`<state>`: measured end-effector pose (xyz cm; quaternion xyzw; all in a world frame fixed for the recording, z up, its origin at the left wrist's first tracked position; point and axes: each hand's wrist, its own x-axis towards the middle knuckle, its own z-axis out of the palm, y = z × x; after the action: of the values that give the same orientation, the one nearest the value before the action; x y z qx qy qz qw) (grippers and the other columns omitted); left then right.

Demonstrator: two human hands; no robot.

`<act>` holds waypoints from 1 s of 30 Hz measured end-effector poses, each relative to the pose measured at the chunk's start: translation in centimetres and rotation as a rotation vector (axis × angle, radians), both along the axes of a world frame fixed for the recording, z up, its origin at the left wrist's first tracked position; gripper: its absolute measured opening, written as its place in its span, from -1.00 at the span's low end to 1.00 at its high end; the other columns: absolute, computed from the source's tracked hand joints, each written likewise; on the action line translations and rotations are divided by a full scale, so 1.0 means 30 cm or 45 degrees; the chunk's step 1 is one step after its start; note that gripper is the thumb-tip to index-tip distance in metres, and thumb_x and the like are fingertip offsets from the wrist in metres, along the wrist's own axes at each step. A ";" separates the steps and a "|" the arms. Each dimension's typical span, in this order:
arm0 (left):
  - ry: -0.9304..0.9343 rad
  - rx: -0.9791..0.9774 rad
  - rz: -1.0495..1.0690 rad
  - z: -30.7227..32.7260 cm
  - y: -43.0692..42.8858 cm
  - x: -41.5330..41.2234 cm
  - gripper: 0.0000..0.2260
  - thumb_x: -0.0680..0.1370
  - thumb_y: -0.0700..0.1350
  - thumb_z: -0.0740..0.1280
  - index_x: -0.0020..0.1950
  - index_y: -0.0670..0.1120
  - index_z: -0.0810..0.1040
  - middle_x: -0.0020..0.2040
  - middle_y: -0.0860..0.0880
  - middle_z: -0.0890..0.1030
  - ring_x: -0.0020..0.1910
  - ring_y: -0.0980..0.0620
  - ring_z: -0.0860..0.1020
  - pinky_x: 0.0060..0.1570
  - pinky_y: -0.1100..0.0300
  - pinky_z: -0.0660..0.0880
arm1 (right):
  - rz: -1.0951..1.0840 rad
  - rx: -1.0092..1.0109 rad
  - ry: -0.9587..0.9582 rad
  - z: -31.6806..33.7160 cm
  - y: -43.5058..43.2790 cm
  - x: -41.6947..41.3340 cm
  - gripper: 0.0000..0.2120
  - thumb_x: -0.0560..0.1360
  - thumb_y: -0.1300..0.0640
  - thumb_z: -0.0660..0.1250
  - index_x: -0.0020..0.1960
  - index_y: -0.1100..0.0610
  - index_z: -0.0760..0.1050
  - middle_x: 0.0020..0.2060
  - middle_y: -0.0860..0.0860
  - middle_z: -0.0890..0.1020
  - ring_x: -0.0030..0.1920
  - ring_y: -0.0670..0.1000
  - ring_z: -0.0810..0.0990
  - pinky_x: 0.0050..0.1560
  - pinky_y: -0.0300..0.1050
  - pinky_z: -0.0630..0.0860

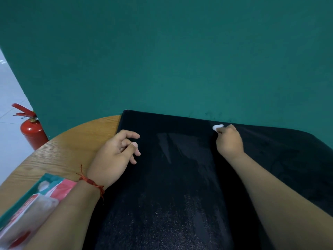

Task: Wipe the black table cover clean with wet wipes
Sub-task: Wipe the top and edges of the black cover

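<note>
Cover (180,177) lies black across the wooden tabletop (63,150), streaked pale in the middle. Pack (36,201) by my left forearm shows white at its top. My right grip (229,141) pinches a wipe (218,127) at the far edge by the green wall (162,60). My left grip (115,156) rests loose and empty on the left edge.

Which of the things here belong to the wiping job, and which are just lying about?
In the job: black table cover, wet wipe pinched in the right hand, wipes pack, left hand at the cover's left edge.
Just lying about: fire extinguisher, wooden table, green wall.
</note>
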<state>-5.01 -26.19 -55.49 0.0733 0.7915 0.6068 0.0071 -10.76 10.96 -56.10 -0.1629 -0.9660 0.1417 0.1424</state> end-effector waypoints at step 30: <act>0.022 -0.054 0.022 0.008 0.000 0.005 -0.81 0.71 -0.12 0.26 0.25 0.14 0.53 -0.11 0.03 0.71 -0.22 0.05 0.68 -0.17 0.16 0.50 | 0.064 0.130 0.046 0.018 0.063 0.153 -0.86 0.60 0.34 0.41 0.09 0.18 0.70 -0.10 0.13 0.56 -0.23 0.15 0.60 -0.27 -0.07 0.53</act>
<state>-4.87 -26.17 -55.24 0.0714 0.8049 0.5891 -0.0032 -6.16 12.84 -55.56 -0.1285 -0.9730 0.0986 0.1645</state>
